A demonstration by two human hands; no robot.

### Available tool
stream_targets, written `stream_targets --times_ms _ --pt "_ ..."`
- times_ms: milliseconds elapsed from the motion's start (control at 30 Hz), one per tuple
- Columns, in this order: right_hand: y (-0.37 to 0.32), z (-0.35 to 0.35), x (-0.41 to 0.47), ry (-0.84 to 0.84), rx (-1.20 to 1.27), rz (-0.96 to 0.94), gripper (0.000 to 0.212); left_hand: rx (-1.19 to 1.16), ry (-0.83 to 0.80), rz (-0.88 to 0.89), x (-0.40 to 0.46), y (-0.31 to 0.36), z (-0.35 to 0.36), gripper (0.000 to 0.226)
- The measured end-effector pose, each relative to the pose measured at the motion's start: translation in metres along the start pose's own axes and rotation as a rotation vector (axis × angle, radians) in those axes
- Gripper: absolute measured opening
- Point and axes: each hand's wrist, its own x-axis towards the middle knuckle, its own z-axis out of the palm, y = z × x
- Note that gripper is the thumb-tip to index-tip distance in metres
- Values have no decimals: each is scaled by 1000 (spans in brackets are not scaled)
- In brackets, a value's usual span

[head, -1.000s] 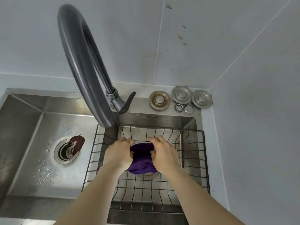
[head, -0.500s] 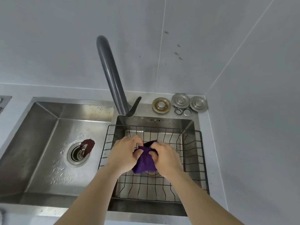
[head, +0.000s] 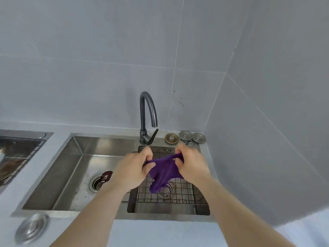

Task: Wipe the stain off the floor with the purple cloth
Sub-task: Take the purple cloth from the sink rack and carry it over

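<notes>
The purple cloth (head: 164,171) hangs stretched between both hands above the right sink basin, its lower end drooping toward the drain. My left hand (head: 132,169) pinches the cloth's left upper edge. My right hand (head: 191,165) grips the right upper edge. Both hands are raised over the wire basket (head: 179,190) that sits in the right basin. No floor or stain is in view.
A dark curved tap (head: 146,114) stands behind the hands. The left basin (head: 74,168) holds a strainer with a dark red stopper (head: 106,175). Metal drain covers (head: 185,137) lie at the back right. A round metal lid (head: 32,227) rests on the front counter. Tiled walls close in on the right.
The view has pulled back and up from the sink. My hands have lifted the cloth out of the basket and drawn apart, spreading it from a bunched wad.
</notes>
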Motion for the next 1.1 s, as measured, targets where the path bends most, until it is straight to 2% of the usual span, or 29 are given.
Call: stream_targets --times_ms 233,367,567,767,833,967,1100 --pt "-87 -74 -82 208 8 -120 16 -36 143 19 -102 21 -86 17" --pt "-119 -94 -131 250 -10 -157 14 -114 166 47 -157 27 -115 8" --pt "-146 -126 -187 291 -15 -171 6 -78 154 62 -213 30 -142 18" --pt "-153 -157 -224 291 -41 -124 5 -34 265 6 -247 46 -158 10" --pt "-150 -167 -237 283 -53 -71 9 -31 297 3 -255 55 -162 14" --pt "-138 -182 -262 281 -78 -26 16 1 359 6 -267 80 -164 8" --pt "-116 -192 -290 311 -109 -23 10 46 389 -5 -284 112 -157 11"
